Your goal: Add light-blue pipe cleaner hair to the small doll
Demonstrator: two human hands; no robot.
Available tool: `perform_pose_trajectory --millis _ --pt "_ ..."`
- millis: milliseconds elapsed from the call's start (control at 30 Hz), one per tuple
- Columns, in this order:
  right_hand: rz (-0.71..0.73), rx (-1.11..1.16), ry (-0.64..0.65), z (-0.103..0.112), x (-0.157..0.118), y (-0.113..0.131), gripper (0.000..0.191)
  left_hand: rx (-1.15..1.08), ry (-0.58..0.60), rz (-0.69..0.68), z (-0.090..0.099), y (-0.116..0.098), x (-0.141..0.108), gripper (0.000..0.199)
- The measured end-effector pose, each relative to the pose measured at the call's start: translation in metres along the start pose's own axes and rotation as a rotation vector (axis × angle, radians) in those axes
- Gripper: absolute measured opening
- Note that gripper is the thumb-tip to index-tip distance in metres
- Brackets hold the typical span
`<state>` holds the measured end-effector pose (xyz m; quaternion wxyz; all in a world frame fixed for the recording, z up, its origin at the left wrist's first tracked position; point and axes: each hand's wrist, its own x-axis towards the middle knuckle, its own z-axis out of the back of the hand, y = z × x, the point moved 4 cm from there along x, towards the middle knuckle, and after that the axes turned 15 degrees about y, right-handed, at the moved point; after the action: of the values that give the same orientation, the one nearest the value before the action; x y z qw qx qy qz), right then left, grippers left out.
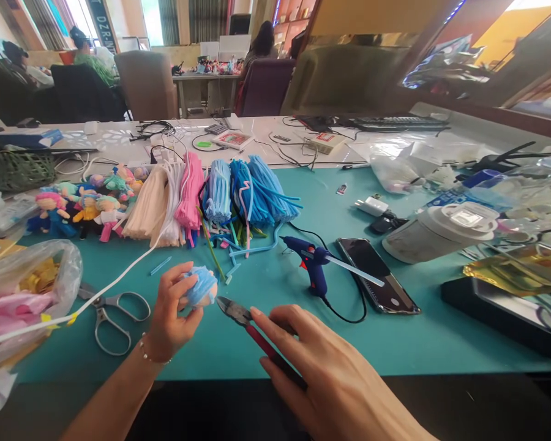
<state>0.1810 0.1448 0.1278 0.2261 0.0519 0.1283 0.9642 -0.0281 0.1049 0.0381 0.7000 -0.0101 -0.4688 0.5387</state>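
My left hand (177, 309) is closed around a small doll head (202, 286) with light blue fuzzy hair and a peach face part. In my right hand (316, 361) are side-cutting pliers (239, 315) with red and black handles. The dark jaws point toward the doll head, close to its right side; whether they touch it I cannot tell. Beyond my hands lie short blue pipe cleaner pieces (160, 265). Bundles of pipe cleaners stand behind, in peach (147, 205), pink (190, 193) and blue (259, 190).
Grey scissors (103, 312) lie left of my left hand. A blue glue gun (310, 257) with its cord and a phone (376, 275) lie to the right. Finished dolls (87, 205) are heaped at the left. A white cup (441, 229) rests on the right side. People sit farther back.
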Motion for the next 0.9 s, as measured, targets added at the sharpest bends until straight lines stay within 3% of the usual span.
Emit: perform_pose_trajectory --millis 233,900 --pt "0.03 -0.103 -0.029 -0.001 0.009 0.002 0.03 0.08 0.008 -0.048 0.003 -0.005 0.005 0.043" --pt "0.016 -0.102 0.038 -0.001 0.013 0.0 0.03 0.12 0.022 -0.093 0.004 -0.007 0.006 0.046"
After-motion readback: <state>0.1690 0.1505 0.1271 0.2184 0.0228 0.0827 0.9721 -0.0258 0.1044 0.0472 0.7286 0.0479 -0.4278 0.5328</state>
